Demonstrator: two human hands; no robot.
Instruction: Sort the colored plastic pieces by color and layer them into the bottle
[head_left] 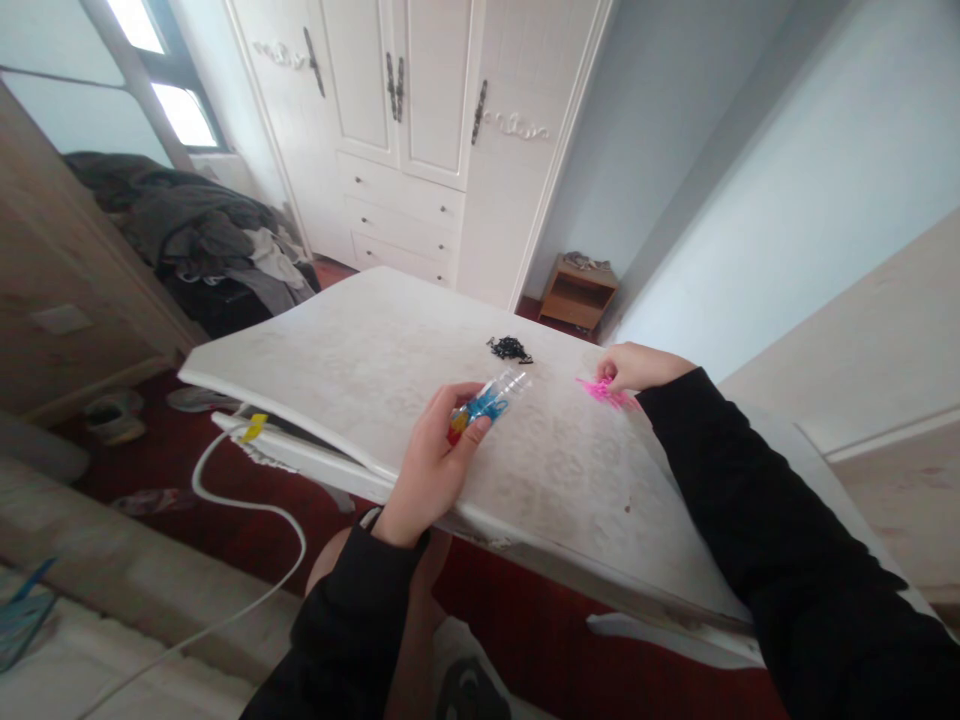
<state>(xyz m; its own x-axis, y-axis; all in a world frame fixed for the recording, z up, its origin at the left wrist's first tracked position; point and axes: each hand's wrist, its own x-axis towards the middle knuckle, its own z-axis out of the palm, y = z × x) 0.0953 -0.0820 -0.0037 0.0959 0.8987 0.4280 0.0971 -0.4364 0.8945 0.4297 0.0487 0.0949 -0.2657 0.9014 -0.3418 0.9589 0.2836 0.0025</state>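
My left hand (441, 455) is wrapped round a clear plastic container (515, 382), tilted just above the table. Small blue pieces (487, 404) show inside it, with yellow and red ones lower down, partly covered by my fingers. Over to the right, my right hand (624, 366) pinches at a pile of thin pink pieces (609, 393) on the tabletop; its fingertips are together among them. A heap of small black pieces (510, 348) lies beyond the container. The pieces are too small for me to tell their exact kind.
The white table (360, 360) has a raised, damaged near-left edge, where a white cable (289, 520) hangs. A white wardrobe (405, 120) stands behind. Dark clothes (195, 230) are piled at the left, and a small wooden nightstand (577, 295) sits by the right wall.
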